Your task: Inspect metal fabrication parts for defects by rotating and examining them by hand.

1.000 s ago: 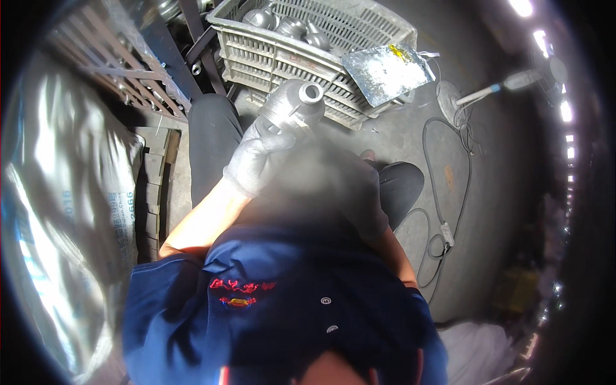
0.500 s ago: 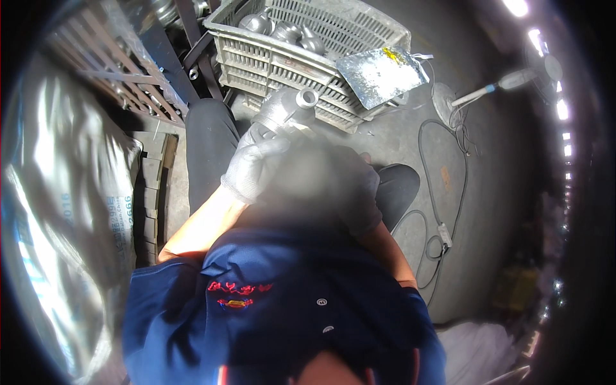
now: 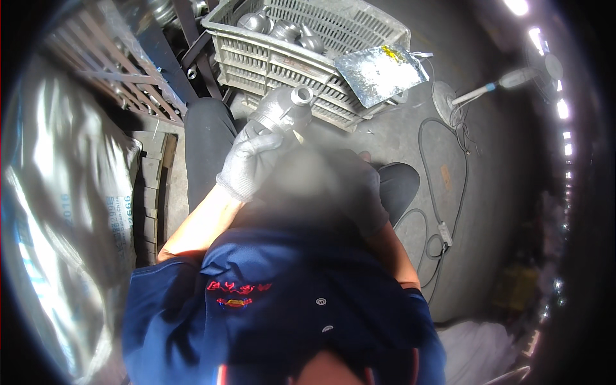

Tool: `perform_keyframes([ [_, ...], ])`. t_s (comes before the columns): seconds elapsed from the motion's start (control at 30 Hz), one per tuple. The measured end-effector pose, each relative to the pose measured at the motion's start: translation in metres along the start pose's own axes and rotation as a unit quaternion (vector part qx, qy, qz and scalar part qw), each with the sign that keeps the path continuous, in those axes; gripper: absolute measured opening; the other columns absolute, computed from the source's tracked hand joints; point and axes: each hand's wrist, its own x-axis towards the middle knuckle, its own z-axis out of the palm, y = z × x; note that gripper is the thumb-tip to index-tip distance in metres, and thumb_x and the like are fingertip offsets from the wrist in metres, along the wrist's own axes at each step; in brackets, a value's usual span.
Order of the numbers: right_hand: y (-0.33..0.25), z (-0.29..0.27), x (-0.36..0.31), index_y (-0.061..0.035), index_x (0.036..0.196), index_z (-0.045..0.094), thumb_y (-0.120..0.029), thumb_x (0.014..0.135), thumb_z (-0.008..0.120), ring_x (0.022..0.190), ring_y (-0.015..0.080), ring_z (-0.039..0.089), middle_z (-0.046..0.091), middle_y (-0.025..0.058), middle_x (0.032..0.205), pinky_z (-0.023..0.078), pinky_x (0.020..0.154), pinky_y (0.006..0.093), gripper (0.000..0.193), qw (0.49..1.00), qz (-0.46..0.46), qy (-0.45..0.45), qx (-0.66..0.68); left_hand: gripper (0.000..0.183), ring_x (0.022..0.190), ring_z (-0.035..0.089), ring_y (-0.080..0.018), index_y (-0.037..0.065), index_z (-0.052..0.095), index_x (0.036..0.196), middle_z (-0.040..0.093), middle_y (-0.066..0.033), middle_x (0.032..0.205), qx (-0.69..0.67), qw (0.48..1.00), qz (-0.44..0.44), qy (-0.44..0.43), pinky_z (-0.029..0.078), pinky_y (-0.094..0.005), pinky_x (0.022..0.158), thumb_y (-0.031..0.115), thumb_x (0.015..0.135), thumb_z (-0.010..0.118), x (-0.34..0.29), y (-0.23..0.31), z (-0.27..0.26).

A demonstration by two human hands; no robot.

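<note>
My left hand (image 3: 247, 160), in a pale grey knit glove, is closed around a silvery metal casting (image 3: 276, 110). The casting has a rounded body and a short round pipe end with an open bore, which faces up. My right hand (image 3: 362, 192), also gloved, is close to it on the right. A dark hazy smudge covers most of that hand's fingers, which look curled. A thin pale pointed tip (image 3: 298, 136) shows against the casting's lower side, in line with the right hand; the rest of it is hidden.
A grey slatted plastic crate (image 3: 276, 61) ahead holds several similar castings (image 3: 311, 42). A shiny sheet (image 3: 382, 76) hangs over its right corner. Left are a metal rack (image 3: 151, 61) and a white woven sack (image 3: 70, 212). A fan stand (image 3: 475, 95) and a cable (image 3: 420, 141) lie right.
The casting has turned slightly and shifted a little to the left with my left hand. The pale pointed tip shows more plainly beside it. My right hand has moved slightly.
</note>
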Motion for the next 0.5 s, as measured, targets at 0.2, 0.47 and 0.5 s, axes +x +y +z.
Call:
perform_keyframes([
  [0.2, -0.008, -0.008, 0.006, -0.0034, 0.114, 0.066, 0.003, 0.083, 0.058, 0.076, 0.0313, 0.065, 0.066, 0.0145, 0.088, 0.051, 0.067, 0.0389, 0.033, 0.988, 0.064, 0.047, 0.13, 0.07, 0.136, 0.04, -0.0307, 0.002, 0.028, 0.148, 0.039, -0.0159, 0.147, -0.091, 0.994, -0.029, -0.052, 0.034, -0.0483, 0.112, 0.001, 0.084, 0.055, 0.003, 0.004, 0.007],
  [0.47, -0.01, -0.005, 0.005, -0.0063, 0.114, 0.067, 0.003, 0.083, 0.061, 0.074, 0.0301, 0.066, 0.067, 0.0137, 0.089, 0.053, 0.065, 0.039, 0.033, 1.0, 0.012, 0.026, 0.008, 0.071, 0.125, 0.05, -0.0254, 0.003, 0.035, 0.145, 0.049, -0.0129, 0.137, -0.047, 0.999, -0.018, -0.02, 0.037, -0.0389, 0.11, 0.002, 0.081, 0.065, 0.0, -0.002, 0.002],
  [0.5, -0.01, -0.003, 0.005, -0.007, 0.114, 0.067, 0.003, 0.083, 0.061, 0.074, 0.03, 0.066, 0.067, 0.0135, 0.089, 0.053, 0.065, 0.039, 0.033, 0.999, 0.014, 0.036, 0.011, 0.07, 0.127, 0.048, -0.0264, 0.003, 0.033, 0.146, 0.048, -0.0132, 0.139, -0.029, 0.999, -0.019, -0.016, 0.038, -0.0408, 0.11, 0.001, 0.082, 0.063, -0.001, -0.002, 0.0],
])
